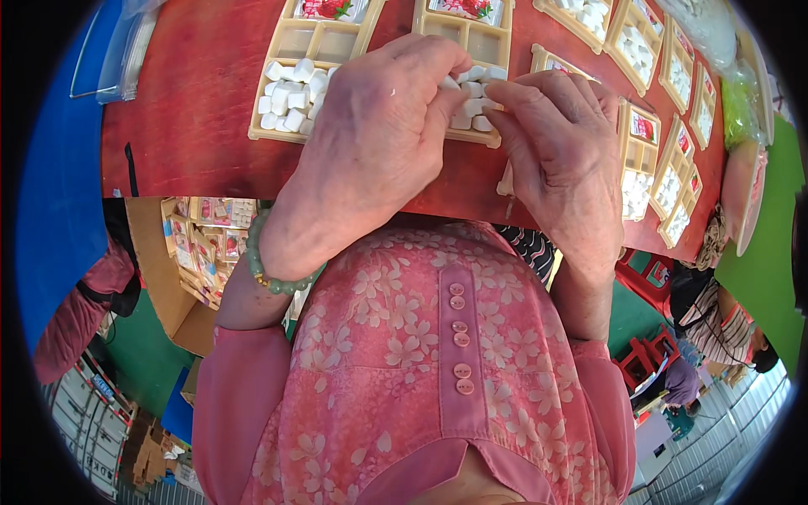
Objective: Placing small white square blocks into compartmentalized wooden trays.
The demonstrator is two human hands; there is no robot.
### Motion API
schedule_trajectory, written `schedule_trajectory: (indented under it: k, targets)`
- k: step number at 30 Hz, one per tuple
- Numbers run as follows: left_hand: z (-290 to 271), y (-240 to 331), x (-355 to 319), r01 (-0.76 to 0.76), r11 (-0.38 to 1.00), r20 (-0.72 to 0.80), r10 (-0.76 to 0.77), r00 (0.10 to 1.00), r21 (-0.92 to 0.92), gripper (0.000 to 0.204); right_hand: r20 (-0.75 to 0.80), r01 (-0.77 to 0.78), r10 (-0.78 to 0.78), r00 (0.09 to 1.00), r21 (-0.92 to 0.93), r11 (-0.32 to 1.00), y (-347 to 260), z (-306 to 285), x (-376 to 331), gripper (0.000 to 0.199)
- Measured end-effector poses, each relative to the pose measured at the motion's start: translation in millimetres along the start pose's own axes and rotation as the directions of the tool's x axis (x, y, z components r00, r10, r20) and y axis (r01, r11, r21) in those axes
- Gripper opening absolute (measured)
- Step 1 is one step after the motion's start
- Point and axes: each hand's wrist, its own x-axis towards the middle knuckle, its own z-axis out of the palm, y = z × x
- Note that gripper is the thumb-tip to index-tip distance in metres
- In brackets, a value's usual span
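Both my hands bend over a cream compartment tray (476,138) on the red table. Its near compartment holds small white marshmallow-like pieces (471,108), and a packet with a strawberry picture (467,8) lies at its far end. The thumb and forefinger of my left hand (370,126) close around a white piece at the tray's left side. My right hand (564,143) is pinched at the right side; whatever its fingertips hold is hidden. Beside my left hand sits another cream tray (268,133), its near compartment filled with white pieces (290,97) and its middle compartments bare.
More filled trays (635,156) stand along the right of the red table (185,109). A cardboard box (160,278) below the left edge holds many trays. Clear plastic containers (126,50) lie at far left. Other people (728,328) are at the right, near red stools (648,358).
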Motion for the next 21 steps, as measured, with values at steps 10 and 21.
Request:
schedule_trajectory:
  k: [10,21]
  targets:
    - [3.0,-4.8,1.2,-0.074,0.996,-0.035,0.076,0.996,0.047,0.02,0.018,0.007,-0.009,1.0,0.114,0.993,3.0,19.1,1.9,0.016]
    - [5.1,-9.8,-8.4,-0.003,0.998,-0.17,-0.009,0.985,-0.07,0.016,-0.024,-0.074,0.075,0.997,0.045,0.996,-1.7,20.2,7.8,0.01]
